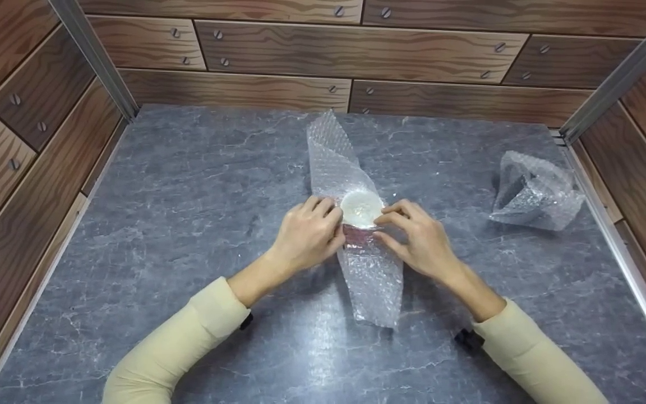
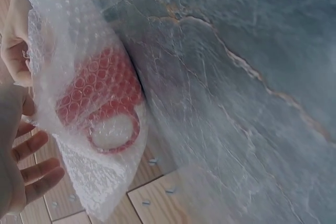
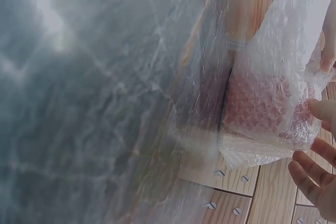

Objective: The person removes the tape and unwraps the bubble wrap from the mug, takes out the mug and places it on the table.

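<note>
A red mug [image 2: 107,85] sits wrapped in bubble wrap [image 1: 370,280] at the middle of the table, its looped handle showing through the film in the left wrist view. From the head, its round whitish end [image 1: 362,209] faces up under the film. Long tails of wrap stretch to the far side and toward me. My left hand [image 1: 310,233] grips the wrap along the mug's left side, fingers bent over the edge. Opposite it, my right hand [image 1: 418,240] pinches the wrap between thumb and forefinger, the other fingers loosely bent.
A crumpled, clear bubble-wrap bundle [image 1: 539,191] with something dark and shiny inside lies at the right of the grey marbled table [image 1: 205,185]. Wood-patterned walls [image 1: 351,50] and metal posts [image 1: 96,59] bound the table at the back and sides.
</note>
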The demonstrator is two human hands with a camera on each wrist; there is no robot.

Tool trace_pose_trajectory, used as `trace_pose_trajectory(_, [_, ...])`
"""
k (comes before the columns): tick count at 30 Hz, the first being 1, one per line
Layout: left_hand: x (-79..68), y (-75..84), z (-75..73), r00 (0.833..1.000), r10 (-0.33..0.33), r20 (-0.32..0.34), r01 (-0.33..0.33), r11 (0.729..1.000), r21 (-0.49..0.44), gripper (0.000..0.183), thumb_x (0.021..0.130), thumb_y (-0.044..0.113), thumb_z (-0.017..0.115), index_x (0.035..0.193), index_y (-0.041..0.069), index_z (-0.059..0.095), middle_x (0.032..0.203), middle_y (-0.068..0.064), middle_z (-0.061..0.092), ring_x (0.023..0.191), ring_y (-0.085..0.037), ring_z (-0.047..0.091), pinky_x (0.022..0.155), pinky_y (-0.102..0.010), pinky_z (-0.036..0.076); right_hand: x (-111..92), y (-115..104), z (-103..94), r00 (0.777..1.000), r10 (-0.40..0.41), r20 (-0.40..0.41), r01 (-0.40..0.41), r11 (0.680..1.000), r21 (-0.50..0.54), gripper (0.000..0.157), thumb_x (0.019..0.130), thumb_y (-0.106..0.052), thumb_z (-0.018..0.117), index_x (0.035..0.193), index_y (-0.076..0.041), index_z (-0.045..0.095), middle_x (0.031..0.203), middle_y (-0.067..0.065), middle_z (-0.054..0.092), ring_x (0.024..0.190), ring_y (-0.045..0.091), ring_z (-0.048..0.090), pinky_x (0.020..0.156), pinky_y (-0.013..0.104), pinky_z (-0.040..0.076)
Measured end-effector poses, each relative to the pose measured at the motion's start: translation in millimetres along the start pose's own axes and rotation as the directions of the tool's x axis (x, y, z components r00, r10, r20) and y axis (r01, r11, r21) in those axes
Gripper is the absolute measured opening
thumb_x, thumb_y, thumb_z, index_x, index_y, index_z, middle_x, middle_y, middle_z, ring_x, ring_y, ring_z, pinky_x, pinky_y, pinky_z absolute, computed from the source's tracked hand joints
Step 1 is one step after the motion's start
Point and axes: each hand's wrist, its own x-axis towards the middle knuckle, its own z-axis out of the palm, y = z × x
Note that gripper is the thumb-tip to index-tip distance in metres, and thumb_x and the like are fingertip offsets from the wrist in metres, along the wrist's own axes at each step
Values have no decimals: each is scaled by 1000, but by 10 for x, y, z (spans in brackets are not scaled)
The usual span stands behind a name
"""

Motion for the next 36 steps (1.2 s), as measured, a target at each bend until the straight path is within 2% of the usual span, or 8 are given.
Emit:
trace_pose_trajectory(6, [-35,-66,-31,1000,-18,-22,19,1000,15,17,84,23,76,95,11,70,94,-2,72,87,-20,69,64,-30,62,9,-6,2,1000,1,6,-1,1000,3,24,88,-25,86,107,-13,78,110,10,73,97,26,69,81,40,63])
trace_pose_trajectory(17, [-144,-224,-78,998,-64,-28,65,997,36,16,79,22,75,80,14,62,81,-2,66,78,-21,66,53,-29,55,-8,-1,9,1000,0,-16,0,1000,-2,23,88,-26,85,107,-14,78,108,8,72,93,24,68,75,39,62])
trace_pose_trajectory(24, [-223,-312,-84,995,-85,-42,87,995,45,14,80,20,74,77,13,61,79,-3,66,70,-22,62,50,-31,52,-6,-5,3,1000,9,-7,-9,1000,6,24,87,-25,86,106,-13,78,108,8,72,94,24,68,75,38,62])
trace_pose_trajectory(36, [-313,-375,-122,991,-132,8,132,990,48,13,81,21,73,86,12,65,86,-3,70,74,-22,64,54,-31,55,-7,-14,1,1000,25,12,-25,1000,9,26,87,-26,86,107,-12,78,109,10,72,94,25,68,78,39,63])
